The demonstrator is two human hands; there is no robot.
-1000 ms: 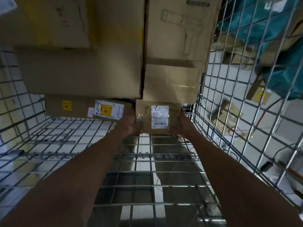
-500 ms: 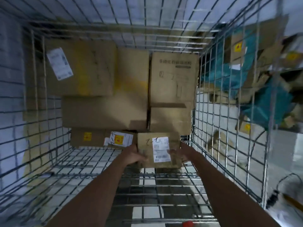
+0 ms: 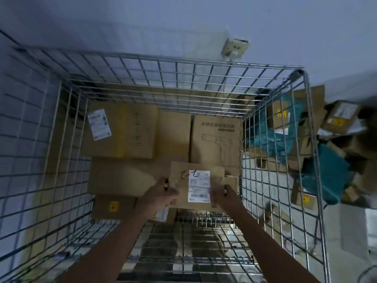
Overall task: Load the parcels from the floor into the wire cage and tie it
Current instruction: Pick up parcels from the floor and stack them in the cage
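Small cardboard parcel (image 3: 196, 185) with white shipping label (image 3: 199, 185) and handwritten black marks, held inside the wire cage (image 3: 204, 78) above the stacked boxes, label face up. Left hand (image 3: 163, 194) grips its left edge, fingers curled round it, thumb on top. Right hand (image 3: 223, 194) grips the right edge the same way, fingers wrapped round the side. Both forearms reach in over the cage's near side.

Under and behind the parcel: large plain box (image 3: 122, 176) lying flat, box with yellow sticker (image 3: 113, 207) below it, tall box with label (image 3: 122, 129) at back left, printed box with tool drawing (image 3: 217, 141) at back right. All sit inside the cage against the far mesh.

Outside the right mesh, on the floor: heap of more parcels (image 3: 338, 119) mixed with teal bags (image 3: 324, 174). Wall socket (image 3: 234, 49) on the wall behind the cage. Tiled wall shows through the left mesh.
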